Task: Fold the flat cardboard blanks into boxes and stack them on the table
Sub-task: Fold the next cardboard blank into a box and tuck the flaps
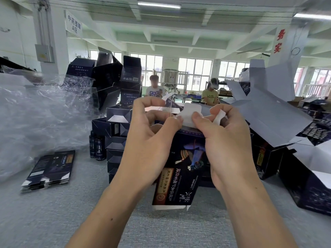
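I hold a dark printed box (180,169) upright above the grey table (53,215), its white end flaps (189,115) at the top. My left hand (150,138) grips the box's upper left side, with thumb and fingers pinching a flap. My right hand (227,140) holds the upper right side and pinches another white flap between its fingertips. A small stack of flat dark blanks (50,170) lies on the table at the left. Folded dark boxes (116,138) are stacked just behind my left hand.
Crumpled clear plastic wrap (41,111) covers the left. Two dark bottles (96,147) stand beside the stack. Larger open boxes with white flaps (268,111) crowd the right, and a dark box (311,187) sits at the right edge. Two people work in the background.
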